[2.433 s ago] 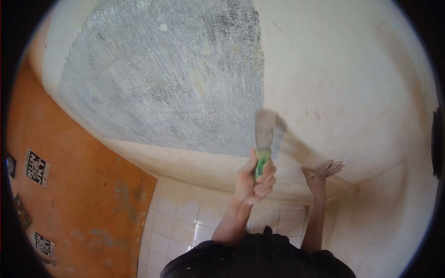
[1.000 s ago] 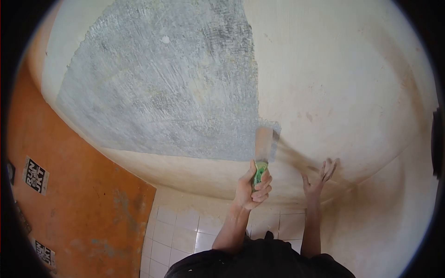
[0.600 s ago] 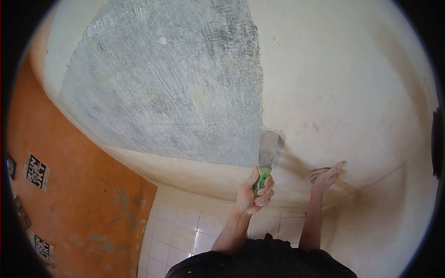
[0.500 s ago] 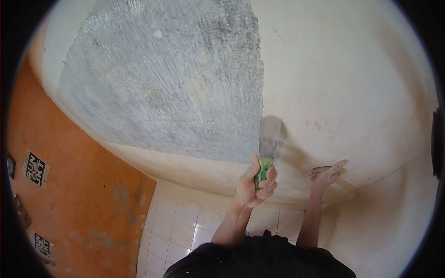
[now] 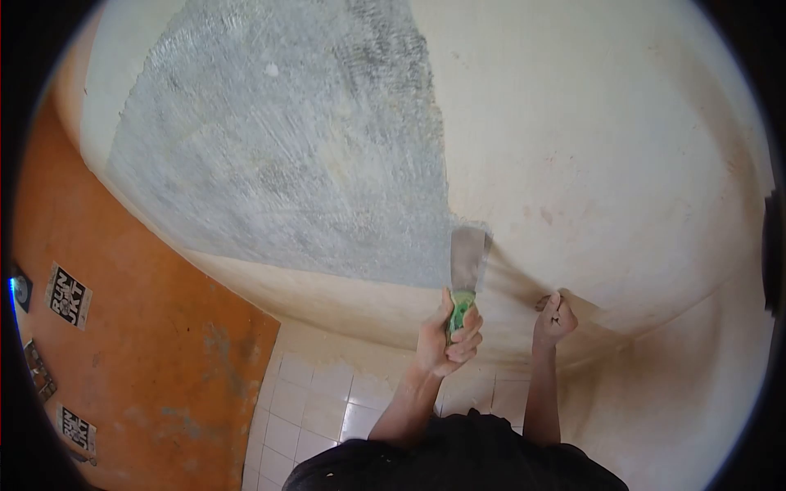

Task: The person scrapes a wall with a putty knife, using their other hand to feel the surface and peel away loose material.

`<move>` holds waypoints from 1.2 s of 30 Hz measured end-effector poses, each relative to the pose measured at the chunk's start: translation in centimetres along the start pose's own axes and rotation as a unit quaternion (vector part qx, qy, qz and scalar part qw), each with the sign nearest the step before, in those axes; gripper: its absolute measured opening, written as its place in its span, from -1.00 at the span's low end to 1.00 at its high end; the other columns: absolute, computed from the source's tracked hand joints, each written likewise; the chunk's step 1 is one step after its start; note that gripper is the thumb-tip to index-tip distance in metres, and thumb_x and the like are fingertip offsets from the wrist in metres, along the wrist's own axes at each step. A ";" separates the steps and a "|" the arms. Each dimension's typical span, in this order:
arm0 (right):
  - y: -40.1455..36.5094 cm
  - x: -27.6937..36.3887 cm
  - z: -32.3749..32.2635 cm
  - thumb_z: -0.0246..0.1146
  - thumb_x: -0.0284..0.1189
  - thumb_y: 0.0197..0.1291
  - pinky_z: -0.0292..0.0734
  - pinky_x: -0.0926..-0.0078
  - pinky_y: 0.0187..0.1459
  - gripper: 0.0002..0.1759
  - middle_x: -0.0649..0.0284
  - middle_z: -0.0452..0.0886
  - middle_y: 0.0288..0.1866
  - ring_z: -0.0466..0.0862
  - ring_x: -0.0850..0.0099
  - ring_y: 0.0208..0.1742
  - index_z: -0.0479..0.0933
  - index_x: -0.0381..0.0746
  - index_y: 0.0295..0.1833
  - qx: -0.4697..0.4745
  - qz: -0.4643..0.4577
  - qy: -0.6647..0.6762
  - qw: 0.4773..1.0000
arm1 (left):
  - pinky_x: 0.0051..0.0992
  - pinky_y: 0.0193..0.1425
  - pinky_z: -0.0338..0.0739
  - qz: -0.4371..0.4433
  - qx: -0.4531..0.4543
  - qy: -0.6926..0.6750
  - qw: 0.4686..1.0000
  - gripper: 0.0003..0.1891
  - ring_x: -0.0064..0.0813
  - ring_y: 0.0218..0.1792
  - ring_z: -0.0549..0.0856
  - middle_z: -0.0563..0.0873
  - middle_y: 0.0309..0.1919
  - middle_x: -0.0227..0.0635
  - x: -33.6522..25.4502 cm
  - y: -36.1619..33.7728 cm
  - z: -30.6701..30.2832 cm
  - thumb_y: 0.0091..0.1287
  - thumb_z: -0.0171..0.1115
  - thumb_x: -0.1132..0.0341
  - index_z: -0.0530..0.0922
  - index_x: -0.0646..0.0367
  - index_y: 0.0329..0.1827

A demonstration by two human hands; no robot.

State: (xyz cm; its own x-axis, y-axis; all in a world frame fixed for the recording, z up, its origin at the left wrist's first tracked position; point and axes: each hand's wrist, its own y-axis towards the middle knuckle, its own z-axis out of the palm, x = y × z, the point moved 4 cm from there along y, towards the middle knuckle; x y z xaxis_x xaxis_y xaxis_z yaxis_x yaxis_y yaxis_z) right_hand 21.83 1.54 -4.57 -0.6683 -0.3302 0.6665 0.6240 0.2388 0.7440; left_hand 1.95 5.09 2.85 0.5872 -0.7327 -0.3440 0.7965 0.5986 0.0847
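Note:
My left hand [image 5: 446, 342] is wrapped round the green handle of a putty knife [image 5: 468, 254], palm turned up and thumb along the left side. Its broad metal blade lies against the pale wall [image 5: 557, 139], at the lower right corner of a rough grey patch [image 5: 286, 155]. A small grey strip shows around the blade's top edge. To the right, my right hand [image 5: 558, 319] is closed in a fist near the wall, with nothing visible in it. The blade and the hands cast shadows on the wall.
An orange surface [image 5: 147, 327] with black-and-white stickers [image 5: 69, 296] lies at the left. White tiles [image 5: 315, 401] show below the wall. A dark object [image 5: 771, 254] stands at the far right edge.
The putty knife has moved slightly down in view, and grey now shows beside its tip where the wall was pale. My right hand has gone from outstretched fingers to a fist.

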 end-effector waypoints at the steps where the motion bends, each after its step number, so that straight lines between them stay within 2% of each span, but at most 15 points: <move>1: 0.0 0.0 0.1 0.00 -0.35 0.43 0.42 0.56 -0.68 -0.42 0.18 0.55 -0.71 0.50 0.48 -0.78 0.46 -0.40 -0.69 -0.002 -0.004 0.031 0.999 | -0.72 -0.82 -0.03 -0.006 0.002 -0.007 1.000 -0.41 -0.75 -0.80 0.12 0.26 -0.70 -0.53 -0.1 0.0 0.0 0.45 -0.32 -0.21 0.37 0.16 -0.40; 2: 0.0 -0.1 -0.1 0.00 -0.35 0.43 0.42 0.56 -0.68 -0.42 0.18 0.55 -0.71 0.50 0.48 -0.78 0.46 -0.40 -0.69 -0.001 0.001 0.032 0.999 | -0.71 -0.82 -0.03 -0.012 -0.002 -0.018 1.000 -0.40 -0.73 -0.81 0.13 0.28 -0.69 -0.51 0.0 -0.4 0.1 0.44 -0.32 -0.22 0.37 0.17 -0.39; 4: 0.3 -1.0 -0.6 -0.01 -0.35 0.43 0.39 0.61 -0.71 -0.41 0.15 0.55 -0.71 0.49 0.50 -0.78 0.45 -0.41 -0.69 0.035 0.149 0.084 0.985 | -0.71 -0.82 -0.03 -0.003 -0.001 -0.014 1.000 -0.41 -0.73 -0.81 0.13 0.28 -0.69 -0.51 -1.0 0.3 1.1 0.44 -0.31 -0.23 0.36 0.16 -0.40; 7: 1.0 -0.5 -0.7 -0.03 -0.33 0.44 0.38 0.66 -0.75 -0.39 0.12 0.54 -0.72 0.49 0.50 -0.78 0.45 -0.43 -0.69 0.041 0.202 0.129 0.970 | -0.71 -0.82 -0.04 0.012 0.002 -0.024 1.000 -0.42 -0.74 -0.81 0.12 0.27 -0.69 -0.52 -0.5 -0.2 1.7 0.45 -0.32 -0.22 0.35 0.15 -0.40; 11: 1.3 -0.9 -0.8 -0.03 -0.30 0.44 0.39 0.66 -0.77 -0.38 0.11 0.55 -0.71 0.51 0.48 -0.76 0.46 -0.44 -0.68 0.057 0.194 0.122 0.972 | -0.73 -0.82 -0.04 -0.013 0.009 -0.073 0.997 -0.43 -0.74 -0.81 0.12 0.25 -0.69 -0.53 0.3 -0.9 0.9 0.46 -0.33 -0.20 0.34 0.14 -0.39; 14: 1.2 -0.7 -0.6 -0.01 -0.30 0.43 0.42 0.65 -0.76 -0.39 0.11 0.56 -0.68 0.54 0.47 -0.73 0.47 -0.44 -0.67 0.074 0.229 0.137 0.961 | -0.73 -0.83 -0.05 -0.017 0.036 -0.084 0.996 -0.43 -0.75 -0.82 0.13 0.25 -0.69 -0.53 0.4 -1.0 1.7 0.46 -0.32 -0.21 0.34 0.14 -0.39; 16: 1.0 -0.6 -0.9 -0.01 -0.30 0.43 0.43 0.65 -0.75 -0.41 0.11 0.57 -0.65 0.56 0.46 -0.71 0.48 -0.44 -0.64 0.074 0.212 0.131 0.966 | -0.73 -0.84 -0.05 -0.007 0.012 -0.090 0.996 -0.43 -0.75 -0.82 0.12 0.25 -0.69 -0.53 0.8 -1.2 0.7 0.45 -0.33 -0.21 0.34 0.14 -0.39; 17: 0.7 -0.7 -0.9 -0.01 -0.30 0.43 0.43 0.65 -0.75 -0.41 0.11 0.57 -0.65 0.56 0.46 -0.71 0.48 -0.44 -0.64 0.077 0.212 0.131 0.965 | -0.73 -0.84 -0.06 0.005 -0.006 -0.090 0.996 -0.43 -0.75 -0.83 0.12 0.25 -0.69 -0.52 0.8 -1.2 0.3 0.45 -0.33 -0.21 0.33 0.13 -0.39; 20: 0.8 -1.0 -1.0 0.00 -0.29 0.43 0.45 0.64 -0.73 -0.42 0.11 0.57 -0.64 0.56 0.46 -0.70 0.49 -0.44 -0.61 0.083 0.204 0.140 0.965 | -0.73 -0.86 -0.06 0.001 0.018 -0.060 0.998 -0.43 -0.75 -0.83 0.11 0.25 -0.70 -0.52 0.4 -0.7 1.2 0.45 -0.32 -0.21 0.33 0.14 -0.39; 25: 0.7 -1.1 -0.9 0.03 -0.29 0.42 0.48 0.62 -0.71 -0.44 0.12 0.57 -0.64 0.58 0.45 -0.69 0.49 -0.45 -0.60 0.092 0.205 0.146 0.963 | -0.72 -0.84 -0.05 -0.009 0.003 -0.086 0.996 -0.43 -0.74 -0.83 0.13 0.25 -0.70 -0.51 1.1 -1.6 0.7 0.45 -0.31 -0.21 0.32 0.15 -0.40; 30: 0.5 -1.1 -1.1 0.04 -0.29 0.41 0.50 0.60 -0.69 -0.46 0.12 0.58 -0.63 0.59 0.45 -0.65 0.49 -0.44 -0.58 0.100 0.214 0.161 0.958 | -0.72 -0.83 -0.04 -0.027 0.039 -0.055 0.997 -0.42 -0.72 -0.82 0.16 0.27 -0.69 -0.49 0.2 -0.4 1.4 0.45 -0.30 -0.22 0.31 0.16 -0.42; 33: -0.2 -1.4 -1.2 0.04 -0.28 0.41 0.52 0.58 -0.66 -0.48 0.11 0.59 -0.59 0.60 0.44 -0.64 0.50 -0.45 -0.53 0.102 0.214 0.150 0.960 | -0.73 -0.85 -0.05 -0.001 -0.016 -0.027 1.000 -0.42 -0.75 -0.84 0.11 0.25 -0.70 -0.54 0.4 -1.0 0.2 0.44 -0.28 -0.22 0.36 0.15 -0.41; 36: 0.7 -1.4 -0.9 0.04 -0.28 0.42 0.54 0.57 -0.60 -0.51 0.11 0.60 -0.56 0.61 0.44 -0.62 0.52 -0.47 -0.45 0.101 0.196 0.147 0.964 | -0.73 -0.84 -0.03 -0.032 0.036 -0.056 0.997 -0.43 -0.75 -0.82 0.11 0.25 -0.70 -0.55 0.0 -0.2 0.8 0.45 -0.29 -0.21 0.37 0.15 -0.40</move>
State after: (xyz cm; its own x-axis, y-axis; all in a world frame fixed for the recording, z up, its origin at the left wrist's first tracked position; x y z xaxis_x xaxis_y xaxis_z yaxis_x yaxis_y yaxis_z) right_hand 23.55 1.31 -5.02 -0.2339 -0.4159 0.8788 0.6941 0.5616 0.4505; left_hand 1.92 4.71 3.61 0.5441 -0.8025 -0.2446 0.8387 0.5280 0.1334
